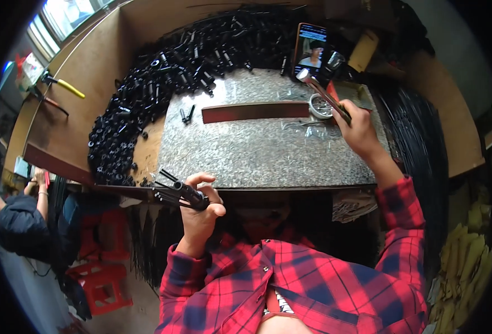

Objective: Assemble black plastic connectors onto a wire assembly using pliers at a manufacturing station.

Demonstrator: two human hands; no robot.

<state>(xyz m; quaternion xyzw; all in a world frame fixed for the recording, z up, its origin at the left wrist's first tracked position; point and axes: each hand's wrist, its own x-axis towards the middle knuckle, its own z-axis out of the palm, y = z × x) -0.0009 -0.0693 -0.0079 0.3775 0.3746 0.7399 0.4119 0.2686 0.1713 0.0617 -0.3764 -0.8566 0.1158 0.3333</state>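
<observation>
My left hand [200, 217] is raised in front of the slab's near left edge. Its fingers are closed around a bundle of thin black rods [171, 192] with a thick black cylindrical end. At the right, my right hand [358, 127] grips a metal bar-like tool [319, 91] with a pale round end, tilted up to the left. Beside that hand is a small round tub [320, 106] of tiny metal pieces. A long, dark reddish strip [254, 112] lies across the speckled stone slab [246, 153]. Small black parts [187, 114] rest left of it.
A large heap of black tubular parts [201, 50] curves around the slab's back and left. A phone [310, 51] stands behind the tub. Long black rods [421, 128] lie at the right. Yellow-handled pliers [68, 86] hang at left, and another person [23, 222] sits beyond.
</observation>
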